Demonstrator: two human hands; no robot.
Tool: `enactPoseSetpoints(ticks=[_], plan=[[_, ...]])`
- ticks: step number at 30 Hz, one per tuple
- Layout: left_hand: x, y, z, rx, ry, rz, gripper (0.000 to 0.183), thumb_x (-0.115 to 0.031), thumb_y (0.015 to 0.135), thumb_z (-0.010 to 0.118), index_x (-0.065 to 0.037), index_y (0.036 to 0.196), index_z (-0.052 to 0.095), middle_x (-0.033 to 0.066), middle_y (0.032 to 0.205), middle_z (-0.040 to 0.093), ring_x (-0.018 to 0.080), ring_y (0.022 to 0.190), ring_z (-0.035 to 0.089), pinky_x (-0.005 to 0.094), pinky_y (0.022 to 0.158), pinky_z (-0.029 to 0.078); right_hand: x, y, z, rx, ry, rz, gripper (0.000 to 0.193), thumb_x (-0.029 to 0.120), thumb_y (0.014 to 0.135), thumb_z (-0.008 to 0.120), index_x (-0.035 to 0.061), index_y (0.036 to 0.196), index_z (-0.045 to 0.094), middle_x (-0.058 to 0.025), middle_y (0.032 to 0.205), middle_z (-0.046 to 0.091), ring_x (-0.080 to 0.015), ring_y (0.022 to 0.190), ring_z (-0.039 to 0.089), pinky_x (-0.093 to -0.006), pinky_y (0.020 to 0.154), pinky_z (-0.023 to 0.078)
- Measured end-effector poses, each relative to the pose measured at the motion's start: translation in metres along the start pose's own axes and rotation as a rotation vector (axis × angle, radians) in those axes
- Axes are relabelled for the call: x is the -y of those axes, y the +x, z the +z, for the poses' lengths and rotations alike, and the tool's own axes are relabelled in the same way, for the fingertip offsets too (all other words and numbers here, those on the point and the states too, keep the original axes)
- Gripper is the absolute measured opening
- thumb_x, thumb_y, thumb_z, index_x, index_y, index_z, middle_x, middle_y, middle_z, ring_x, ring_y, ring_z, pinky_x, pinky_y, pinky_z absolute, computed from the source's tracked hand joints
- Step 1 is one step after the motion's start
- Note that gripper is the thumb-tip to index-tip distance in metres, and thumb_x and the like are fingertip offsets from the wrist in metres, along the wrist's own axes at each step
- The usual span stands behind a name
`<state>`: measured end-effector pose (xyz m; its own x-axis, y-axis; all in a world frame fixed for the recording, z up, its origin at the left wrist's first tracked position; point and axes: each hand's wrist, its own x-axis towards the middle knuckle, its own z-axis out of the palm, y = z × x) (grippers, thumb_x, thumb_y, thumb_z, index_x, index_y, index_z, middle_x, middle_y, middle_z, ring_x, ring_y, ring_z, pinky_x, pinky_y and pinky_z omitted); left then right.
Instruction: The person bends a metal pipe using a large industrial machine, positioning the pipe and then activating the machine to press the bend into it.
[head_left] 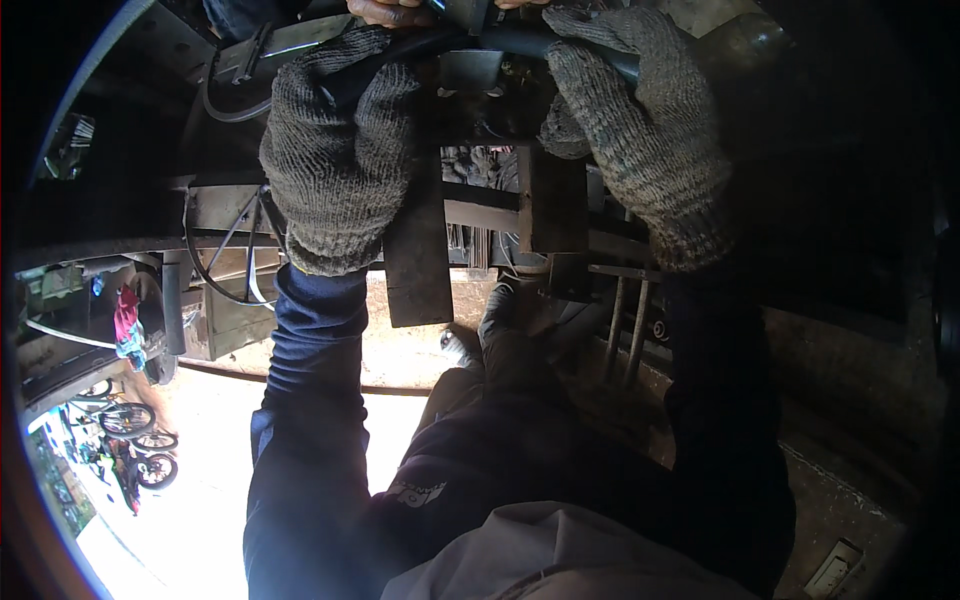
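A thick dark bar (425, 46) crosses the top of the view and looks bowed there. Around its left part my left hand (335, 165), in a grey knitted glove, is closed. My right hand (650, 130), gloved the same way, has its fingers wrapped over the bar's right part. Between my hands, just below the bar, is a grey metal block (470, 70). Beyond the bar, at the top edge, a co-worker's bare hand (392, 12) shows in part; their other hand (520, 3) is mostly cut off.
Two dark flat metal plates (418, 265) (555, 200) hang down below my hands. A spoked wheel (225, 245) stands on the left. Bicycles (130, 435) are parked outside at lower left, by brightly lit ground. A metal frame (625, 320) stands to the right of my legs.
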<state>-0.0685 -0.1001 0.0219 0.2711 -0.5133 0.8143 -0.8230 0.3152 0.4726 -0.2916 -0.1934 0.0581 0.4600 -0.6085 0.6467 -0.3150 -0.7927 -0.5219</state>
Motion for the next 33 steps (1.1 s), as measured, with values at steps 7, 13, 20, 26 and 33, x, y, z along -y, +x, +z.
enactPoseSetpoints(ticks=[7,13,20,26,33], plan=[[0.002,-0.002,0.0,-0.005,-0.032,-0.042,0.03,-0.025,0.097,0.072,0.0,0.114,0.069,0.0149,0.106,0.074,0.0258,0.095,0.072,0.0359,0.088,0.054,0.016,0.007,0.0,0.064,0.007,0.077,0.041,0.018,0.096,0.069,0.0003,0.131,0.058,-0.0191,0.122,0.064,-0.0321,0.114,0.063,-0.0424,0.099,0.051],[0.001,-0.003,0.001,0.005,-0.013,-0.036,0.029,-0.024,0.097,0.073,0.0,0.113,0.069,0.0147,0.104,0.074,0.0252,0.093,0.072,0.0355,0.086,0.055,0.006,0.004,0.002,0.037,-0.057,-0.009,0.034,0.017,0.097,0.067,-0.0002,0.126,0.06,-0.02,0.119,0.065,-0.0334,0.109,0.065,-0.0427,0.095,0.052],[-0.002,0.002,0.001,0.034,-0.058,-0.002,0.027,-0.021,0.097,0.072,-0.001,0.114,0.068,0.0143,0.102,0.075,0.0245,0.092,0.072,0.0348,0.085,0.055,0.012,0.006,-0.006,0.068,0.096,0.126,0.036,0.016,0.098,0.067,-0.0018,0.127,0.058,-0.02,0.117,0.066,-0.0336,0.107,0.066,-0.0415,0.093,0.053],[0.001,0.0,-0.001,0.029,-0.093,-0.02,0.024,-0.019,0.098,0.071,-0.001,0.112,0.068,0.013,0.1,0.075,0.0228,0.091,0.073,0.0331,0.084,0.055,0.011,0.006,-0.008,0.085,0.028,0.06,0.035,0.015,0.097,0.069,-0.0019,0.126,0.059,-0.0188,0.117,0.065,-0.0314,0.106,0.066,-0.0405,0.093,0.053],[0.003,-0.001,0.0,-0.005,0.008,0.058,0.028,-0.023,0.098,0.07,0.0,0.114,0.068,0.0139,0.101,0.075,0.0243,0.092,0.073,0.0333,0.084,0.055,0.007,-0.001,0.003,0.004,0.329,0.178,0.031,0.016,0.097,0.07,-0.0004,0.122,0.062,-0.0167,0.118,0.066,-0.0316,0.11,0.065,-0.0402,0.097,0.052]])
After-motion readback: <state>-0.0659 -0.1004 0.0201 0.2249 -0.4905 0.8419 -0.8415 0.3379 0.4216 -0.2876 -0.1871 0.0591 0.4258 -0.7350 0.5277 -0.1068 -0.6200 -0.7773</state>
